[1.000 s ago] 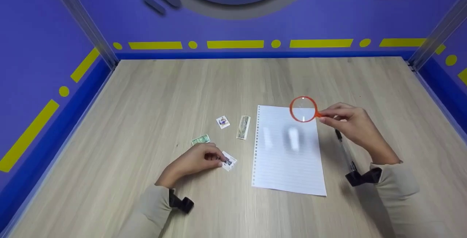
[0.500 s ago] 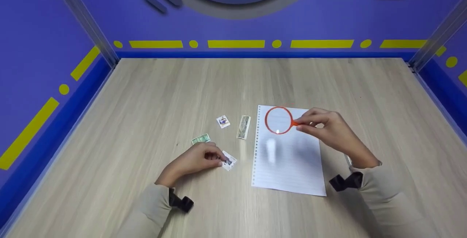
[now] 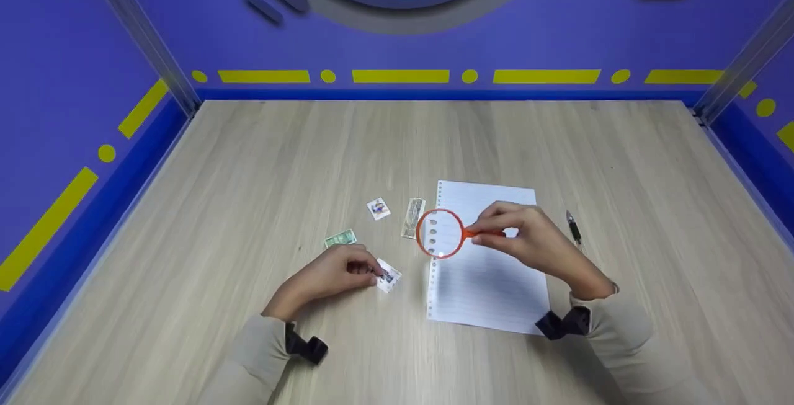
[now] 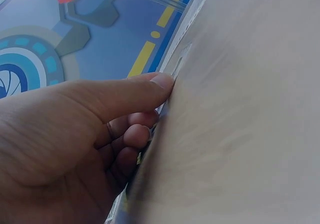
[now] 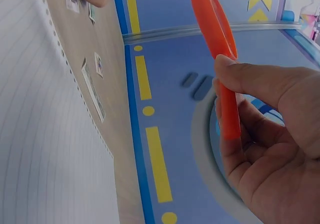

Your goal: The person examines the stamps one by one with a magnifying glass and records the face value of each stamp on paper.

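Head view: The print on the slips is too small to read. The left hand [image 3: 332, 278] has its fingers bent, thumb and fingertips together on the near corner of the white slip [image 3: 389, 276], which lies on the tabletop [image 3: 279, 163]. The green slip [image 3: 340, 238] is just beyond that hand, partly covered by it; the picture slip [image 3: 378, 208] and the long slip [image 3: 412, 218] lie farther off. The right hand [image 3: 521, 234] pinches the handle of the orange magnifying glass [image 3: 450, 233], whose lens is held above the holed left edge of the ruled sheet [image 3: 490, 287], next to the long slip; the holes look larger through it. The pen [image 3: 574, 228] lies right of the sheet, partly hidden by the right arm. A second ago the lens was at the sheet's upper right; it has come left and nearer the person, while the left hand and slips have stayed put.

Left wrist view: The thumb lies along the tabletop with the other fingers curled below; the contact with the white slip is hard to make out.

Right wrist view: Thumb and fingers clamp the orange handle, the ring rising above them. At the top, the left hand touches the white slip.
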`<control>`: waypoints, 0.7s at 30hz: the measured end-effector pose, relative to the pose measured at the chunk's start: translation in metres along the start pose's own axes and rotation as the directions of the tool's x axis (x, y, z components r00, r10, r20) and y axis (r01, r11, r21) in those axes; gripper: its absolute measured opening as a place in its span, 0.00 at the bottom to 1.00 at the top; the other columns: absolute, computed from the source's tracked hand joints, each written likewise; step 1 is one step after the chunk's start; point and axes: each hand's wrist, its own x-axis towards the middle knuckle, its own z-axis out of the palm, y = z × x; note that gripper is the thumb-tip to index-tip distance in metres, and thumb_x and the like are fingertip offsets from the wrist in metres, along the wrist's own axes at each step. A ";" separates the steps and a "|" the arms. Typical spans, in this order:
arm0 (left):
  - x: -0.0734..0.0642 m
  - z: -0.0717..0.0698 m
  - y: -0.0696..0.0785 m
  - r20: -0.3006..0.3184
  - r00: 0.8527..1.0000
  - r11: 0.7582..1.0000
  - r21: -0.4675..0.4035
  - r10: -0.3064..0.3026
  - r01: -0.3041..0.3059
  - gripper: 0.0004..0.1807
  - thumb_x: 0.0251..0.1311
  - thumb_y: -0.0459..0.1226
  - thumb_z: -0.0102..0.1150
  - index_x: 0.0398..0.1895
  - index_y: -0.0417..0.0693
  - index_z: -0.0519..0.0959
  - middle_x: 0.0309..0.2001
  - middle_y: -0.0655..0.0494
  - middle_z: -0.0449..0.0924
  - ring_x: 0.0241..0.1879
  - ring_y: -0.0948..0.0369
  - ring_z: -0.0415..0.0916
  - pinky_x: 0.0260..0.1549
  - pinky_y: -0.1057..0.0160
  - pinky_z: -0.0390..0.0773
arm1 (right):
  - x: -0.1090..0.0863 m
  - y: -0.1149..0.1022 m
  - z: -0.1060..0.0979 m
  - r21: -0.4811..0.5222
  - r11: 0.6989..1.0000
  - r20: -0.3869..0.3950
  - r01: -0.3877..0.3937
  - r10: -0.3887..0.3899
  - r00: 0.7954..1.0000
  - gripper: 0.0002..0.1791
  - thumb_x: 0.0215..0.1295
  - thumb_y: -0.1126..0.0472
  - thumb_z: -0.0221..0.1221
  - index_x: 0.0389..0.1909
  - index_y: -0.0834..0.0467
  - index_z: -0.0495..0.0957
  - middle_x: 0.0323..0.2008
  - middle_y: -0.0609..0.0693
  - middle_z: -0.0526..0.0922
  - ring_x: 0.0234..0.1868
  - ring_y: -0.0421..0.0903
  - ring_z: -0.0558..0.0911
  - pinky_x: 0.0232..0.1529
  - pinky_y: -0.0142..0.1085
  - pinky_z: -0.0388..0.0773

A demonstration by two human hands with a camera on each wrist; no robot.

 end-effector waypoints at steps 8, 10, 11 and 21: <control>0.000 0.000 -0.001 0.001 1.000 1.000 -0.010 0.017 -0.017 0.06 0.56 0.31 0.63 0.35 0.47 0.85 0.29 0.54 0.77 0.29 0.72 0.66 0.30 0.75 0.68 | -0.002 -0.009 0.010 0.041 0.999 0.089 -0.001 -0.003 0.996 0.08 0.58 0.62 0.65 0.39 0.57 0.87 0.34 0.48 0.84 0.35 0.36 0.78 0.33 0.24 0.77; 0.000 0.000 -0.001 0.001 1.000 1.000 -0.009 0.022 -0.022 0.06 0.56 0.31 0.64 0.36 0.47 0.86 0.29 0.54 0.77 0.29 0.72 0.66 0.30 0.75 0.68 | -0.002 -0.010 0.012 0.036 0.999 0.099 0.010 -0.014 0.995 0.08 0.58 0.62 0.65 0.39 0.57 0.87 0.34 0.47 0.84 0.34 0.36 0.78 0.33 0.24 0.77; 0.000 0.000 -0.001 0.002 1.000 1.000 -0.010 0.022 -0.022 0.06 0.56 0.31 0.64 0.36 0.47 0.86 0.29 0.55 0.77 0.29 0.72 0.66 0.30 0.75 0.68 | -0.003 -0.011 0.013 0.034 0.999 0.102 0.020 -0.024 0.994 0.08 0.59 0.62 0.65 0.39 0.57 0.87 0.34 0.47 0.84 0.34 0.36 0.78 0.33 0.24 0.76; 0.001 0.000 -0.002 -0.002 1.000 1.000 -0.009 0.017 -0.017 0.05 0.56 0.34 0.66 0.35 0.49 0.86 0.28 0.59 0.75 0.29 0.73 0.67 0.30 0.75 0.69 | -0.005 -0.015 0.028 0.067 0.992 0.136 0.109 -0.117 0.984 0.07 0.58 0.63 0.65 0.37 0.58 0.87 0.33 0.48 0.83 0.33 0.40 0.79 0.31 0.25 0.77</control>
